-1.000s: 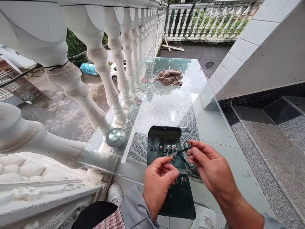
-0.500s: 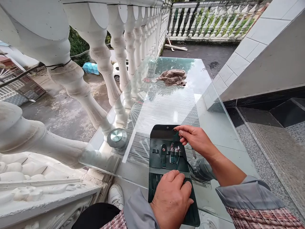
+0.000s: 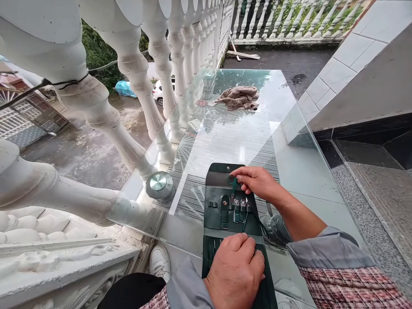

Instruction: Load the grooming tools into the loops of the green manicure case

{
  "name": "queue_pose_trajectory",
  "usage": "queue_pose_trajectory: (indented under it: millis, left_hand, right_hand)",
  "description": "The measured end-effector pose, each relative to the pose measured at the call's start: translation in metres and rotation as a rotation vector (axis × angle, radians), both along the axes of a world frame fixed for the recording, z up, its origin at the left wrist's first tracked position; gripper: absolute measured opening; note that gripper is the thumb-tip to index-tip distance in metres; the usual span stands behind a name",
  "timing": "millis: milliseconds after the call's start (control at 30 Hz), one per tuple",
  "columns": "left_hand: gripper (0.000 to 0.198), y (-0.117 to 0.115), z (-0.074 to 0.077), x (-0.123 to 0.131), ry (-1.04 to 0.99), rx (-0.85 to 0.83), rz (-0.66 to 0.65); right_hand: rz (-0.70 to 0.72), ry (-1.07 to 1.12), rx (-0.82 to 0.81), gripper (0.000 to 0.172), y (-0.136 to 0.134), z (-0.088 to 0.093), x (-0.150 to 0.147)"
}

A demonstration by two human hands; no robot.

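Note:
An unfolded dark green manicure case [image 3: 214,223] lies at the near end of the glass table. My right hand [image 3: 257,182] pinches a small pair of green-handled scissors [image 3: 233,184] by one finger ring, their blades pointing down at the upper panel's straps. Strapped in that panel are a large nail clipper [image 3: 224,212], smaller nail clippers [image 3: 238,212] and a thin tool beside them. With its fingers curled, my left hand [image 3: 234,270] rests on the case's lower panel and covers most of it. The left fingertips are hidden.
On the glass table [image 3: 289,171] a crumpled brown cloth [image 3: 240,98] lies toward the far end. A round metal-capped table leg [image 3: 159,184] stands at the near left. White balusters [image 3: 135,86] line the left side; stone steps [image 3: 380,193] are on the right.
My right hand has shifted slightly left with the scissors, which now hang point-down over the strap row. My left hand stays on the lower panel. The view has tilted a little.

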State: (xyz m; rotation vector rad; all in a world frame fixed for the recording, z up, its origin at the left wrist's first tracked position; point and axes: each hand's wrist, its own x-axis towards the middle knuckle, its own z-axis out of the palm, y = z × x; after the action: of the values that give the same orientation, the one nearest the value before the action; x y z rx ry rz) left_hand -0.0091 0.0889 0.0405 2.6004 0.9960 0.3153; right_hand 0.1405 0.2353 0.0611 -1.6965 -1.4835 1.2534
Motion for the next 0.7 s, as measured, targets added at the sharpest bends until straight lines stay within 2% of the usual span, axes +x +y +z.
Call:
queue_pose_trajectory:
  millis: [333, 533, 633, 700]
  left_hand:
    - [0.027, 0.0, 0.0, 0.0, -0.022, 0.029, 0.023]
    - [0.027, -0.001, -0.005, 0.0, -0.029, 0.101, 0.025]
    - [0.026, -0.001, -0.005, 0.0, -0.032, 0.114, 0.03]
    - [0.026, -0.001, -0.004, 0.0, -0.029, 0.11, 0.03]
  right_hand:
    - [-0.005, 0.065, -0.086, 0.021, 0.002, 0.0, 0.001]
    - [0.087, -0.012, -0.121, 0.022, 0.004, -0.005, 0.003]
    - [0.136, -0.119, -0.055, 0.025, 0.005, -0.009, 0.004]
    - [0.188, -0.224, 0.073, 0.024, 0.005, -0.012, 0.005]
